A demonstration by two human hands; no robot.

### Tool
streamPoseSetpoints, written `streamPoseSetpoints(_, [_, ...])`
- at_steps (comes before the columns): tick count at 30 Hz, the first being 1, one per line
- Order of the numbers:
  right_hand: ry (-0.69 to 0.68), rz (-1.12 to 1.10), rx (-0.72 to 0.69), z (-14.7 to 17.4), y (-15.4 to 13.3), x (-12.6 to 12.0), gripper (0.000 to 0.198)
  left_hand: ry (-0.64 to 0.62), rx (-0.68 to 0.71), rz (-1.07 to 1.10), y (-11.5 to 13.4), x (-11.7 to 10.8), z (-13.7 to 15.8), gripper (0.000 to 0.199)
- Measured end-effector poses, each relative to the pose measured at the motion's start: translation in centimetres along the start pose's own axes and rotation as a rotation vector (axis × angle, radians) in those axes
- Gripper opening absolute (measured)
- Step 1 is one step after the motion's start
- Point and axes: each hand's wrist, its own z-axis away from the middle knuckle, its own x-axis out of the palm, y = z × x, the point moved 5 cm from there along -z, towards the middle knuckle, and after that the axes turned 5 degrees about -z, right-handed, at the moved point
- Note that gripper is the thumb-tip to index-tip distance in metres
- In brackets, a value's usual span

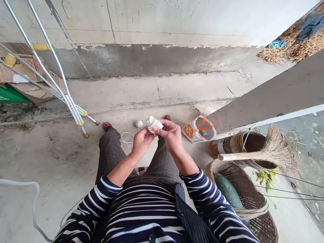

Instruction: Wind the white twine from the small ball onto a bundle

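Between my hands, above the gap between my knees, is a small white crocheted-looking piece (154,125) with thin dark lines and a rounded knob on top. My left hand (140,143) pinches its lower left side. The fingers of my right hand (171,135) close round its right side, thumb across the front. Both palms hide its underside, and its exact kind cannot be made out. On the floor beyond my left hand lies a ball of white yarn (139,124) with dark flecks. A loop of white yarn (122,137) lies just nearer, left of my hand.
Metal crutches (66,91) lean by cardboard boxes (27,67) at left. To the right stand a paper bag (190,131), a bucket (231,143), a straw broom (275,152) and a wicker basket (249,182) holding a dark green melon (227,190). A slanted concrete slab (265,91) rises behind them.
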Motion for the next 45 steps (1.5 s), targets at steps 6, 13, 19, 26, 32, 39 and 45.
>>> streamPoseSetpoints(6, [0.025,0.053,0.024,0.0,-0.2,-0.7,0.041,-0.065,0.068,-0.251,-1.1,-1.3,0.5,0.023])
streamPoseSetpoints(13, [0.060,0.114,-0.020,-1.1,-1.7,-2.3,0.037,-0.355,-0.102,-0.092,-2.5,-1.9,1.1,0.038])
streamPoseSetpoints(19, [0.082,0.340,-0.214,-2.4,-3.6,-4.3,0.037,-0.646,-0.252,-0.005,-1.8,-3.5,2.0,0.041])
streamPoseSetpoints(26, [-0.045,1.035,-0.496,-3.4,-0.5,-4.5,0.017,-0.730,-0.278,0.010,-0.2,-4.1,3.3,0.039])
streamPoseSetpoints(32, [-0.360,1.243,-0.503,-1.7,4.7,-3.2,0.026,-0.552,-0.265,0.051,1.6,-5.3,1.3,0.038])
streamPoseSetpoints(39, [-0.513,1.018,-0.358,0.9,5.4,-2.4,0.022,-0.341,-0.267,0.110,0.4,-6.6,-2.7,0.035])
streamPoseSetpoints(45, [-0.536,0.732,-0.142,2.0,4.9,-2.7,0.039,-0.324,-0.359,-0.070,-2.4,-6.9,-4.3,0.032])
